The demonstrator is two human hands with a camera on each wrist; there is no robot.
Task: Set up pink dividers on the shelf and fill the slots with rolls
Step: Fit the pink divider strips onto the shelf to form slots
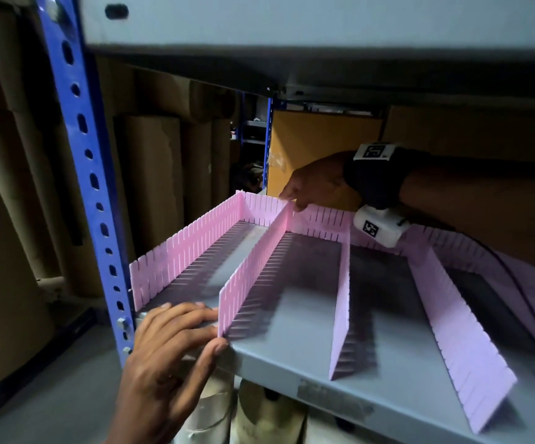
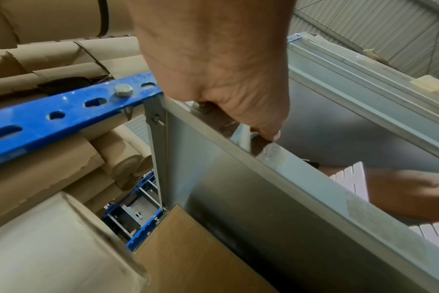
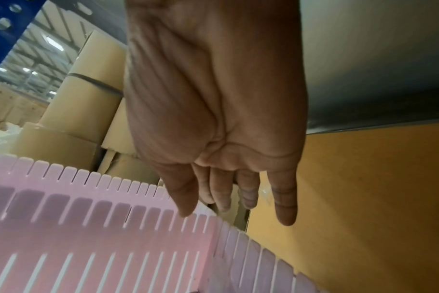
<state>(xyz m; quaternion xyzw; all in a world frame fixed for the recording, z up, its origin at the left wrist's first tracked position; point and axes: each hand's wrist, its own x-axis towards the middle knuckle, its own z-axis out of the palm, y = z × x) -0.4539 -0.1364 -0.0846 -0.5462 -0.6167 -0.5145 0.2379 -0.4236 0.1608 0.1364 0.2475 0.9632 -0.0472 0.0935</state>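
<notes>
Several pink slotted dividers stand on the grey shelf (image 1: 292, 331), running front to back from a pink back strip (image 1: 324, 216). My left hand (image 1: 179, 328) lies on the shelf's front left corner. Its fairly straight fingers touch the front end of the second divider (image 1: 256, 270), and its thumb presses the shelf's front lip (image 2: 288, 178). My right hand (image 1: 311, 187) reaches to the back, fingers straight and pointing down, one fingertip (image 3: 186, 210) on the top edge where that divider (image 3: 100, 247) meets the strip. Brown paper rolls (image 1: 150, 161) stand left of the rack.
A blue perforated post (image 1: 90, 174) rises at the shelf's left front corner. Another grey shelf (image 1: 292, 27) hangs low overhead. An orange board (image 1: 317, 139) closes the back. More rolls (image 1: 259, 418) sit under the shelf. A black cable (image 1: 516, 283) runs along the right.
</notes>
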